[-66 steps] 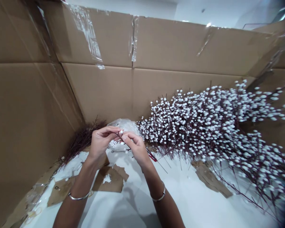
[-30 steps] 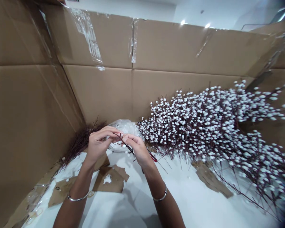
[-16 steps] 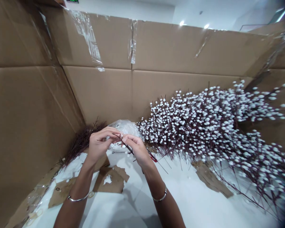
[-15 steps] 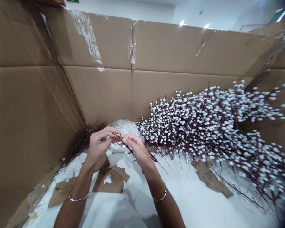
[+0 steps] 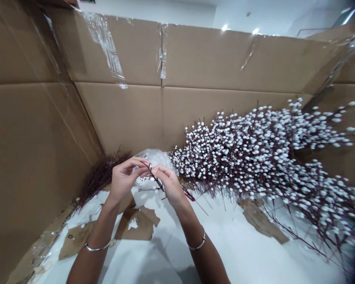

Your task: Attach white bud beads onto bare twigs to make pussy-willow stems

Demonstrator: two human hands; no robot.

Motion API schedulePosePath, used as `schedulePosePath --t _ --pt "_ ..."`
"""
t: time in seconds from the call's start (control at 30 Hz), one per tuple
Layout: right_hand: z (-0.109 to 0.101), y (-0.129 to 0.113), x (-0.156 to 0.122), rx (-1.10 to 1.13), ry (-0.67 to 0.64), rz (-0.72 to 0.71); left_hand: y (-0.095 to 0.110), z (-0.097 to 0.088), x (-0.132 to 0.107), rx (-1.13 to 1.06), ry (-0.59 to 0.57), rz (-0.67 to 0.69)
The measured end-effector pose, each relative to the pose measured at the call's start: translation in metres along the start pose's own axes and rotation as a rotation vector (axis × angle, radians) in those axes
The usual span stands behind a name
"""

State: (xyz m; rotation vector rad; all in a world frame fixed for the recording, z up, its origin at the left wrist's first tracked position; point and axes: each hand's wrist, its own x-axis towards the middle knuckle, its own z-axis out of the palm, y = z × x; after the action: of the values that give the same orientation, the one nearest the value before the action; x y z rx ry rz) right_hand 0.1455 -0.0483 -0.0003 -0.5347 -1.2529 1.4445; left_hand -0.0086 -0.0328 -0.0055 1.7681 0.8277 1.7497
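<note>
Both my hands meet in the middle of the view, over the near side of a clear plastic bag [image 5: 158,157] with white berries in it. My left hand [image 5: 124,177] pinches the upper tip of a thin dark brown artificial stem [image 5: 157,181]. The fingers of my right hand [image 5: 170,185] are closed at the same stem, thumb and forefinger close to its tip. A few white berries show just below the stem. Whether a berry sits between the right fingertips is too small to tell. A red-handled tool [image 5: 189,195] lies beside my right wrist, partly covered.
Finished-looking branches with white berries [image 5: 248,154] fill the right side. Bare brown stems [image 5: 99,179] are heaped at left. Torn cardboard pieces [image 5: 136,225] and a cardboard strip [image 5: 262,221] lie on the white table [image 5: 225,244]. Tall cardboard walls [image 5: 121,114] stand behind and at left.
The stem's tip has shifted slightly between my fingers, and the white berry seen at the fingertips before is less visible. Both hands stay almost in place.
</note>
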Motion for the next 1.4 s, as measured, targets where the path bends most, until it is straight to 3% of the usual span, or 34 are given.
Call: schedulePosePath --t 0.33,0.53,0.77,1.07,1.4 --pt "-0.002 -0.005 -0.001 -0.021 -0.036 -0.010 -0.002 0.002 0.002 -0.013 0.048 -0.014" --pt "-0.002 -0.006 -0.002 -0.042 -0.004 -0.025 -0.011 0.006 0.004 -0.031 0.105 -0.175" --pt "-0.002 -0.005 -0.002 -0.016 0.031 -0.034 -0.021 0.007 0.007 -0.017 0.090 -0.275" --pt "-0.018 -0.014 0.001 0.082 0.204 -0.064 -0.046 -0.008 0.008 0.295 -0.011 -0.305" --pt "-0.040 -0.028 -0.002 0.085 0.364 -0.163 -0.058 -0.022 0.005 0.609 -0.372 -0.386"
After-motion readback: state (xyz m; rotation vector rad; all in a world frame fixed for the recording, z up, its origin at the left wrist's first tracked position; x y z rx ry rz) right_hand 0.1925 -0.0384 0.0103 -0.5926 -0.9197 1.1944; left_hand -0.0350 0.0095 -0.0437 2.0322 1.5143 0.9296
